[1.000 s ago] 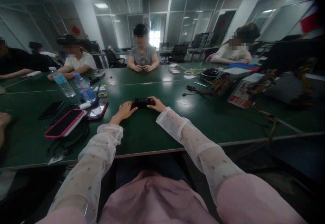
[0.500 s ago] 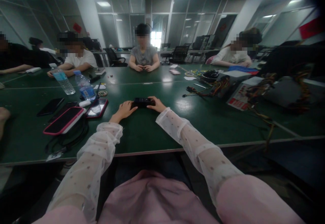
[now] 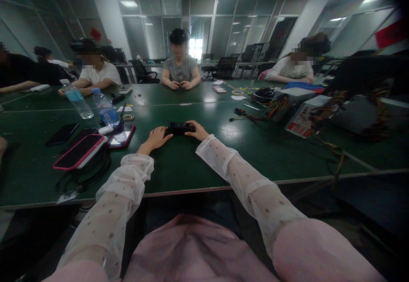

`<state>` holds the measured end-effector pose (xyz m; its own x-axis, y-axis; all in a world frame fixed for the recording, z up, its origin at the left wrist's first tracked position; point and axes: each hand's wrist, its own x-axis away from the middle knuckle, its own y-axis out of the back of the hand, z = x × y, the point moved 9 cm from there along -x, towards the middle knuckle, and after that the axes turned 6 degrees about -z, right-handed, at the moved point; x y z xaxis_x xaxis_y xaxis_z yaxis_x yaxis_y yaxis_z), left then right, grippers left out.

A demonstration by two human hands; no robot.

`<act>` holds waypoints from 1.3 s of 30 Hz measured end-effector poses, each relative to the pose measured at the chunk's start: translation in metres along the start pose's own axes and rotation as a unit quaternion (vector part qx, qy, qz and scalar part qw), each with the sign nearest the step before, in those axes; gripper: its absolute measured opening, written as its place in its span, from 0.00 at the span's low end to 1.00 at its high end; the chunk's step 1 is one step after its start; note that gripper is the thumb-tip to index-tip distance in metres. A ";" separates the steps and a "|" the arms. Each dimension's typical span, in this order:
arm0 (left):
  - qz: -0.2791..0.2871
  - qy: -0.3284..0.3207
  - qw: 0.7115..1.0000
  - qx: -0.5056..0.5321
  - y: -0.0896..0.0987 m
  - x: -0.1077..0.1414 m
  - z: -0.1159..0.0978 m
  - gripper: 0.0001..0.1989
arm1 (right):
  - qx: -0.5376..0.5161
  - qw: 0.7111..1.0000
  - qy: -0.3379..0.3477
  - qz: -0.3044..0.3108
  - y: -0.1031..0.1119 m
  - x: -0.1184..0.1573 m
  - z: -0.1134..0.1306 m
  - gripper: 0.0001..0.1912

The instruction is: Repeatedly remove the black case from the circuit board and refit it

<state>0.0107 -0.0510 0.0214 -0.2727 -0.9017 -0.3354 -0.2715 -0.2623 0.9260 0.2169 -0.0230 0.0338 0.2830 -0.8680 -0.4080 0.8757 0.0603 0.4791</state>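
Observation:
A small black device [image 3: 179, 128] lies sideways on the green table [image 3: 179, 171], between my two hands. My left hand [image 3: 157, 138] grips its left end, thumb along the near edge and fingers on the far side. At the right end, my right hand [image 3: 197, 130] holds it with thumb in front and fingers behind. Sheer dotted sleeves cover both forearms. What the device is cannot be made out.
Left of my hands are a pink-edged phone [image 3: 79, 151], another phone [image 3: 122, 136], a dark phone [image 3: 62, 134] and two water bottles [image 3: 105, 108]. Metal boxes [image 3: 308, 113] with bundled cables stand right. Several people sit around the table.

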 end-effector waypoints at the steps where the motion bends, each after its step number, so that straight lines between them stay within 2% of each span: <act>1: 0.001 -0.002 1.000 -0.002 0.000 0.000 0.000 0.30 | -0.013 1.000 -0.002 0.000 0.000 -0.001 -0.002 0.31; 10: -0.002 -0.008 1.000 -0.004 -0.001 0.001 0.001 0.30 | -0.042 0.999 -0.015 -0.022 0.003 -0.004 -0.008 0.32; 15: -0.003 -0.012 1.000 -0.006 0.000 0.002 -0.001 0.30 | -0.068 0.996 0.010 -0.053 0.012 -0.004 0.006 0.32; 18: -0.005 -0.006 1.000 -0.009 0.002 0.002 -0.001 0.29 | -0.065 0.992 0.005 -0.104 0.024 -0.005 0.012 0.34; 21: 0.002 -0.008 1.000 -0.007 0.001 0.001 -0.002 0.29 | -0.041 0.980 -0.024 -0.191 0.042 -0.004 0.008 0.35; 24: 0.004 -0.012 1.000 -0.003 0.001 0.001 -0.001 0.29 | 0.020 0.962 -0.055 -0.266 0.061 0.001 -0.002 0.32; 27: 0.003 -0.017 1.000 -0.001 0.001 0.001 -0.001 0.30 | 0.098 0.944 -0.077 -0.305 0.076 0.008 -0.010 0.29; 31: 0.001 -0.015 1.000 -0.002 0.001 0.001 -0.001 0.29 | 0.156 0.931 -0.103 -0.313 0.085 0.013 -0.018 0.27; 37: 0.005 -0.009 1.000 -0.003 0.000 0.001 -0.001 0.29 | 0.181 0.927 -0.162 -0.286 0.082 0.015 -0.035 0.25; 39: 0.002 -0.009 1.000 -0.004 -0.001 0.000 -0.001 0.29 | 0.176 0.924 -0.180 -0.286 0.081 0.017 -0.039 0.28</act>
<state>0.0116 -0.0512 0.0211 -0.2908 -0.8964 -0.3346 -0.2635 -0.2612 0.9286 0.3079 -0.0134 0.0358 -0.3914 -0.8200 -0.4177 0.6415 -0.5685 0.5150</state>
